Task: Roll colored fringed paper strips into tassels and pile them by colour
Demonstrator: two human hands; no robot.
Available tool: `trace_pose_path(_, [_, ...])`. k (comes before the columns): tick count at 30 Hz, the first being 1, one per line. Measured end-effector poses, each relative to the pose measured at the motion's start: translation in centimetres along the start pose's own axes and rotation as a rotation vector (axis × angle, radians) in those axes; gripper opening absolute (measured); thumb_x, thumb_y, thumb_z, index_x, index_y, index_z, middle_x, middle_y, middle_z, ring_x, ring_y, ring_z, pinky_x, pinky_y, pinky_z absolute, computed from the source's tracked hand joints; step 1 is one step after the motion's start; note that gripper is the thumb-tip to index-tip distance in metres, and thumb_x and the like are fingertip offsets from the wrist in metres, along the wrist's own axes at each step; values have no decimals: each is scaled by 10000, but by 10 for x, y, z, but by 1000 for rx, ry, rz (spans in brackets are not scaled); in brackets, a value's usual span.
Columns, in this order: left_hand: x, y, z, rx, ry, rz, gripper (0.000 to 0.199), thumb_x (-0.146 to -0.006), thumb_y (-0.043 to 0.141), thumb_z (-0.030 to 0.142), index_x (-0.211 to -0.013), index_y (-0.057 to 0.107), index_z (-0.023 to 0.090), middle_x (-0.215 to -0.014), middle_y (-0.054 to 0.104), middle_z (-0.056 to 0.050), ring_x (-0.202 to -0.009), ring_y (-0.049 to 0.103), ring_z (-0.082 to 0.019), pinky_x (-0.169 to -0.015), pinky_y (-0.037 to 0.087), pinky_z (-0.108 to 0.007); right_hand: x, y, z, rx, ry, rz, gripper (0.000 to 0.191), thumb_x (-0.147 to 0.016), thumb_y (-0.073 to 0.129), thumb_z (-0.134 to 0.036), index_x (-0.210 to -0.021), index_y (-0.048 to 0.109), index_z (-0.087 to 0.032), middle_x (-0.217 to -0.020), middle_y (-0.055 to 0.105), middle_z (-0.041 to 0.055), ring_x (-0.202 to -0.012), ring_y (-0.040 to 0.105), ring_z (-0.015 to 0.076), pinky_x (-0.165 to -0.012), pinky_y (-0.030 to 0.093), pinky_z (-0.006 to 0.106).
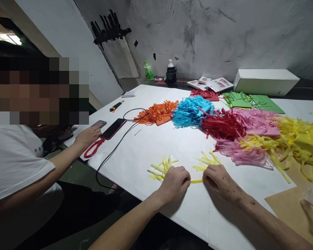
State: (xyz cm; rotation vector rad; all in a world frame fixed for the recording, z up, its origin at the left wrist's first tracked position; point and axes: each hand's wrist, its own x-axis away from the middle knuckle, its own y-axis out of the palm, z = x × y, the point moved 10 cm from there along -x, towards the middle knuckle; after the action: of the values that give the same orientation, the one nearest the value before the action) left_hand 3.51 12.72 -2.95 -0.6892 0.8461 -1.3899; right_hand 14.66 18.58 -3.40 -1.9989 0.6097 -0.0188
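Low over the white tabletop, my left hand (175,180) and my right hand (219,181) are both closed on one yellow paper tassel (197,181). A narrow twisted yellow strip stretches between the two fists. Its fringed ends fan out beyond the knuckles, one past the left hand and one past the right. My fingertips are partly hidden by the backs of the hands. Right of my right hand lies a pile of pink fringed paper (246,152), apart from it.
Fringed bundles in orange (159,113), blue (191,111), red (221,123), green (253,100) and yellow (305,139) lie behind and right. A white box (266,81) stands by the wall. At left, another person's hand (90,135) touches a phone; a second phone (114,128) and black cable (112,151) lie nearby.
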Motion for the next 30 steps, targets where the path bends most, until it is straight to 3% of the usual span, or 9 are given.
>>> trace_pose_path(5, [5, 1, 12, -186, 109, 62, 135, -858, 542, 96, -752, 588, 165, -763, 621, -25, -708, 533, -175, -666, 352, -318, 0, -4, -16, 113, -135, 57, 208, -844, 436, 2, -759, 510, -173, -744, 530, 22, -682, 445, 177, -697, 302, 315])
trace_pose_path(10, [17, 10, 32, -452, 343, 96, 188, -840, 466, 44, -714, 530, 169, -727, 543, -43, -653, 453, -188, -633, 335, -340, 5, -2, -35, 308, -303, 61, 234, -855, 418, 11, -734, 528, -156, -737, 526, 53, -689, 413, 198, -697, 305, 339])
trace_pose_path(16, [30, 14, 50, -575, 601, 98, 196, -861, 501, 48, -710, 510, 172, -718, 499, -24, -646, 434, -174, -629, 329, -335, 13, 2, -47, 412, -404, -1, 239, -823, 531, 29, -692, 521, -170, -733, 534, 25, -701, 423, 187, -721, 303, 339])
trace_pose_path(23, [37, 12, 51, -582, 598, 81, 185, -897, 450, 29, -854, 590, 144, -768, 520, -45, -678, 453, -182, -638, 377, -334, 13, 1, -47, 431, -274, -8, 196, -753, 636, -22, -696, 530, -177, -735, 556, 28, -674, 428, 186, -703, 294, 341])
trace_pose_path(30, [45, 13, 51, -565, 553, 91, 211, -891, 424, 33, -856, 603, 139, -755, 555, -61, -668, 467, -197, -608, 364, -353, -2, 10, -46, 500, -291, 8, 210, -722, 601, 16, -736, 539, -184, -713, 584, 13, -656, 481, 188, -696, 285, 347])
